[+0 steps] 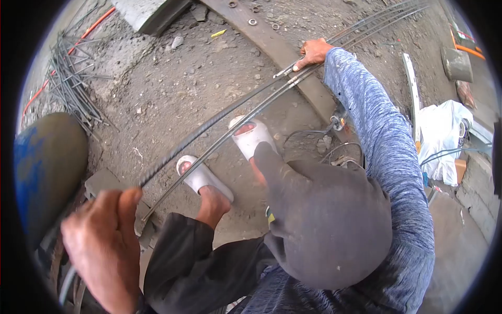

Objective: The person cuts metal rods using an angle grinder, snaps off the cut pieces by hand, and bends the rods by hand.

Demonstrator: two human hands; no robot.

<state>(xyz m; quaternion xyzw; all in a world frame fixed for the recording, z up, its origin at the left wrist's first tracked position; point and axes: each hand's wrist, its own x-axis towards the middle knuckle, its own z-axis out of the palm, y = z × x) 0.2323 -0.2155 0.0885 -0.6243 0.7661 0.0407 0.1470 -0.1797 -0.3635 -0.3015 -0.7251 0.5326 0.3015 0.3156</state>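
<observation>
My left hand (pixel 104 246), large and a little blurred at the lower left, is closed in a fist around a dark ribbed rebar (pixel 209 123). That bar slants up and right across the ground. Near its upper end, my right hand (pixel 314 52), at the end of a blue-grey sleeve (pixel 366 99), is closed over several long steel bars (pixel 366 31), thumb pressing on them. Two thinner bars (pixel 240 121) run alongside the rebar, with light marks near the right hand. The fingers of the right hand are partly hidden on the far side.
Feet in white slippers (pixel 209 183) lie below the bars. A rounded dark grey cloth form (pixel 334 230) fills the middle. A long flat beam (pixel 261 39) crosses the dirt. Thin rods (pixel 76 89) lie heaped left, a white plastic bag (pixel 444 136) and metal cylinder (pixel 456 65) right.
</observation>
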